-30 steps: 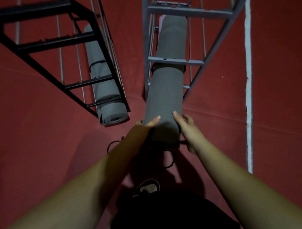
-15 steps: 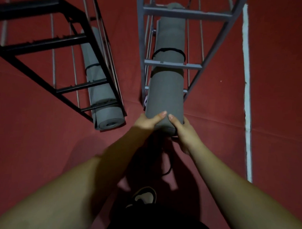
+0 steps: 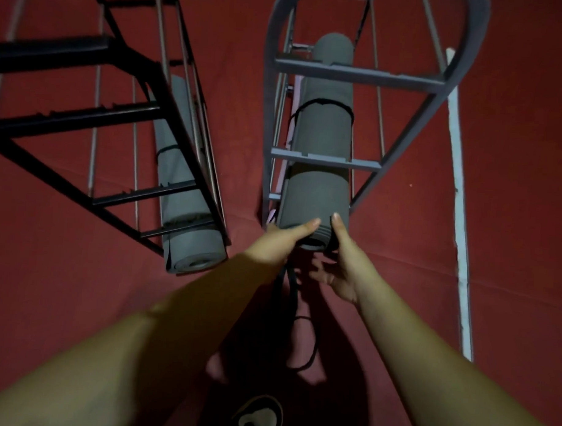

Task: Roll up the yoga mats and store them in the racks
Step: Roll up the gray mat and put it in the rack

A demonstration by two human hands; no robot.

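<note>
- Two rolled grey yoga mats are in sight: one lies in the grey rack, the other in the black rack to the grey rack's left.
- Two racks, two hands, one loose black strap hanging below the grey rack's near end.
- No brand, label or writing can be read anywhere.
- The mat in the grey rack lies lengthwise, its long axis running away from the person, its open spiral end toward them and jutting past the rack's near end.
- The left hand and right hand clasp that near end, fingers curled over it from both sides.
- A white line runs along the red floor right of the grey rack.
</note>
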